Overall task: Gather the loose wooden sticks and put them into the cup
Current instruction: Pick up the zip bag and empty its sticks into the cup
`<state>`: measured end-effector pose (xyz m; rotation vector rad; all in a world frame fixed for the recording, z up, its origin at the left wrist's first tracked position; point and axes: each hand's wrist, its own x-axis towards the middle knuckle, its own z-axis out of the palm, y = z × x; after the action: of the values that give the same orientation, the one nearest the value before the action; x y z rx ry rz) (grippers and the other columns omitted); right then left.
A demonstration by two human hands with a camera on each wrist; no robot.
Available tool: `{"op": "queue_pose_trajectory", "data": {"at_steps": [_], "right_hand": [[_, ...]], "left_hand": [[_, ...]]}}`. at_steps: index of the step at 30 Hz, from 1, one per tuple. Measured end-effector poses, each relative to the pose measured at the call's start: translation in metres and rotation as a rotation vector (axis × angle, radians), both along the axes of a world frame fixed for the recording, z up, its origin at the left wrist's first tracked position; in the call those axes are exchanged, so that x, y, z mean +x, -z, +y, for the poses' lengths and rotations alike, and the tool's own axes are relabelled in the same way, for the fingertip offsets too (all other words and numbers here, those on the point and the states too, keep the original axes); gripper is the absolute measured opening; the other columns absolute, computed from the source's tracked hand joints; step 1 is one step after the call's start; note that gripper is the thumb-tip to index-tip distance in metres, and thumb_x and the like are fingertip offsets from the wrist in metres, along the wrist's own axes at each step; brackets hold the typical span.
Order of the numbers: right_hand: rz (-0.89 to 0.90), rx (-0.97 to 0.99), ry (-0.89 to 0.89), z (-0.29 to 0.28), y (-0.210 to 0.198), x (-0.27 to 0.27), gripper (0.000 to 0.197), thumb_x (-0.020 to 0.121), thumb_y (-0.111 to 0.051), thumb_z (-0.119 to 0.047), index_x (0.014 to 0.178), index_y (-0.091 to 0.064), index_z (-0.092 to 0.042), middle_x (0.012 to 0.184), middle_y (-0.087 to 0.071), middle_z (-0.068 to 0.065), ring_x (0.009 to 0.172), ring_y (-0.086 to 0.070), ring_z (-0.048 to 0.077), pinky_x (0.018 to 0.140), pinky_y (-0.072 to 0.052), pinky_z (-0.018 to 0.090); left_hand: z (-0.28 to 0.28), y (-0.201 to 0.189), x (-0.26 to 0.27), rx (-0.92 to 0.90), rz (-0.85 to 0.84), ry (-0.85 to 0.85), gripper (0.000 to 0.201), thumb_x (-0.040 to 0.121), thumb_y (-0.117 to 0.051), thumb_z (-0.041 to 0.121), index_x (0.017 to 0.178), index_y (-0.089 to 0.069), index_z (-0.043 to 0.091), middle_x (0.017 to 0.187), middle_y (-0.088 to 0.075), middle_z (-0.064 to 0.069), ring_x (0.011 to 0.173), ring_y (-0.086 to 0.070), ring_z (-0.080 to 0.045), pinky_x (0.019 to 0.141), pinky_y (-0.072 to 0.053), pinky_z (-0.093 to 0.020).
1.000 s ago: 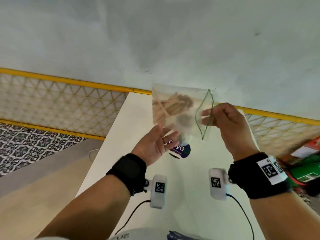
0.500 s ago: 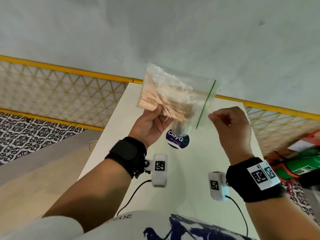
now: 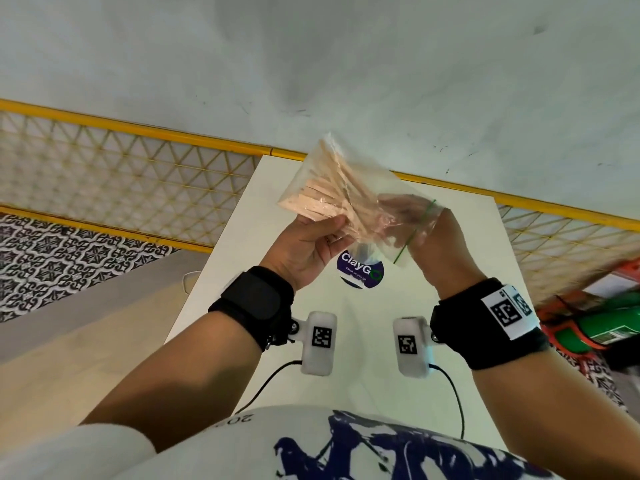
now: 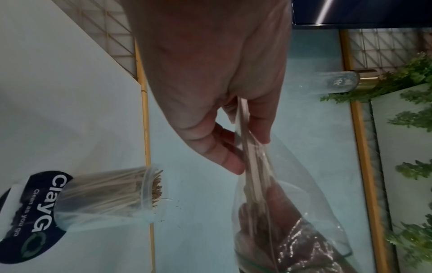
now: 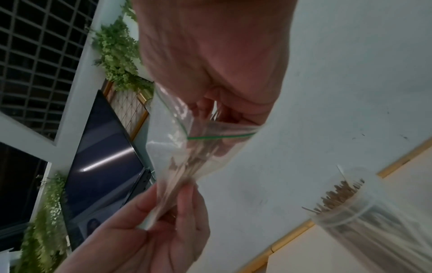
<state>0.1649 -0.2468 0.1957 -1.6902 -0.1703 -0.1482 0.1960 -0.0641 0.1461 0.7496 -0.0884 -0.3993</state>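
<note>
A clear zip bag [image 3: 349,188] with a green seal holds several flat wooden sticks [image 3: 322,202]. It is held in the air above the table. My left hand [image 3: 332,226] pinches the bag's lower part and the sticks through the plastic [image 4: 243,147]. My right hand [image 3: 398,213] is inside the bag's mouth, its fingers curled round the near ends of the sticks [image 5: 210,114]. A clear cup [image 4: 112,195] full of thin sticks stands on the table below the bag, also in the right wrist view [image 5: 374,212]. The bag mostly hides it from the head camera.
The white table [image 3: 363,341] carries a round dark "ClayGo" sticker [image 3: 360,271] under the cup. A yellow-framed mesh rail [image 3: 138,168] runs behind the table. Green and orange items [image 3: 606,327] lie to the right, off the table. Two wrist cables trail near my body.
The right hand, which hovered beside the bag's mouth, has gone inside the bag. The left hand keeps its pinch and has tilted the bag's far end up.
</note>
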Motion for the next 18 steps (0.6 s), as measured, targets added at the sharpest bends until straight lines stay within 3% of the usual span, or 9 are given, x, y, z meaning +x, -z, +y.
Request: {"op": "queue_pose_trajectory", "data": {"at_steps": [2, 4, 6, 9, 12, 13, 15, 16, 18], "right_hand": [[0.02, 0.071, 0.04, 0.0, 0.002, 0.007, 0.029, 0.083, -0.065, 0.007, 0.112, -0.064, 0.003, 0.089, -0.074, -0.01, 0.074, -0.07, 0.002, 0.056, -0.049, 0.011], [0.105, 0.083, 0.037, 0.006, 0.003, 0.012, 0.035, 0.083, -0.054, 0.02, 0.113, -0.063, 0.005, 0.098, -0.07, -0.003, 0.077, -0.069, 0.003, 0.058, -0.05, 0.011], [0.15, 0.093, 0.011, 0.008, 0.006, 0.016, 0.035, 0.088, -0.046, 0.019, 0.109, -0.066, 0.001, 0.094, -0.071, -0.004, 0.079, -0.068, 0.004, 0.064, -0.054, 0.014], [0.193, 0.309, 0.017, 0.011, 0.007, 0.02, 0.047, 0.086, -0.029, 0.02, 0.078, -0.073, 0.003, 0.083, -0.076, 0.003, 0.073, -0.072, 0.017, 0.062, -0.059, 0.029], [0.169, 0.282, 0.062, 0.01, 0.004, 0.02, 0.036, 0.065, -0.041, 0.023, 0.087, -0.067, 0.008, 0.086, -0.073, 0.005, 0.071, -0.071, 0.015, 0.066, -0.057, 0.027], [0.142, 0.233, 0.068, 0.011, 0.004, 0.021, 0.033, 0.068, -0.044, 0.021, 0.089, -0.066, 0.007, 0.089, -0.071, 0.005, 0.075, -0.071, 0.014, 0.07, -0.057, 0.029], [0.085, 0.07, 0.062, 0.011, 0.009, 0.021, 0.024, 0.076, -0.054, 0.008, 0.089, -0.07, -0.004, 0.095, -0.07, 0.004, 0.089, -0.069, 0.021, 0.078, -0.053, 0.035], [0.081, -0.033, 0.039, 0.01, 0.013, 0.023, 0.023, 0.074, -0.06, -0.003, 0.093, -0.07, -0.008, 0.1, -0.069, 0.007, 0.097, -0.067, 0.027, 0.083, -0.052, 0.038], [0.174, -0.105, -0.005, 0.012, 0.02, 0.025, 0.04, 0.065, -0.059, -0.013, 0.104, -0.067, -0.008, 0.105, -0.065, 0.011, 0.102, -0.063, 0.032, 0.091, -0.05, 0.044]], "left_hand": [[0.001, -0.001, 0.0, 0.03, 0.029, -0.014, 0.013, 0.092, -0.051, 0.001, 0.093, -0.06, 0.011, 0.074, -0.071, 0.001, 0.069, -0.067, -0.01, 0.069, -0.058, -0.027], [0.0, -0.002, 0.0, 0.055, 0.065, -0.035, 0.007, 0.092, -0.055, 0.008, 0.096, -0.061, 0.011, 0.078, -0.07, 0.002, 0.072, -0.068, -0.01, 0.069, -0.058, -0.027], [-0.003, -0.002, 0.001, 0.068, 0.103, -0.067, 0.01, 0.091, -0.058, 0.007, 0.098, -0.062, 0.013, 0.084, -0.072, 0.0, 0.077, -0.069, -0.014, 0.07, -0.059, -0.027], [-0.004, -0.001, 0.001, 0.085, 0.123, -0.084, 0.015, 0.09, -0.058, 0.004, 0.098, -0.063, 0.014, 0.088, -0.072, -0.002, 0.08, -0.069, -0.017, 0.075, -0.058, -0.028], [-0.001, 0.002, 0.002, 0.083, 0.166, -0.115, 0.012, 0.09, -0.059, 0.005, 0.098, -0.063, 0.013, 0.08, -0.073, 0.0, 0.07, -0.069, -0.012, 0.067, -0.058, -0.026], [0.0, 0.003, 0.003, 0.092, 0.182, -0.114, 0.01, 0.09, -0.059, 0.007, 0.098, -0.063, 0.013, 0.08, -0.072, 0.0, 0.069, -0.069, -0.011, 0.067, -0.058, -0.026], [-0.001, 0.003, 0.002, 0.124, 0.199, -0.094, 0.008, 0.089, -0.061, 0.01, 0.095, -0.065, 0.014, 0.081, -0.071, 0.0, 0.069, -0.068, -0.011, 0.068, -0.058, -0.028], [-0.003, 0.003, 0.002, 0.135, 0.201, -0.086, 0.007, 0.089, -0.062, 0.009, 0.093, -0.065, 0.014, 0.08, -0.071, 0.0, 0.068, -0.067, -0.011, 0.067, -0.058, -0.028], [-0.006, 0.003, 0.002, 0.164, 0.204, -0.101, 0.008, 0.089, -0.06, 0.005, 0.091, -0.065, 0.011, 0.074, -0.072, -0.001, 0.061, -0.067, -0.01, 0.061, -0.058, -0.025]]}}
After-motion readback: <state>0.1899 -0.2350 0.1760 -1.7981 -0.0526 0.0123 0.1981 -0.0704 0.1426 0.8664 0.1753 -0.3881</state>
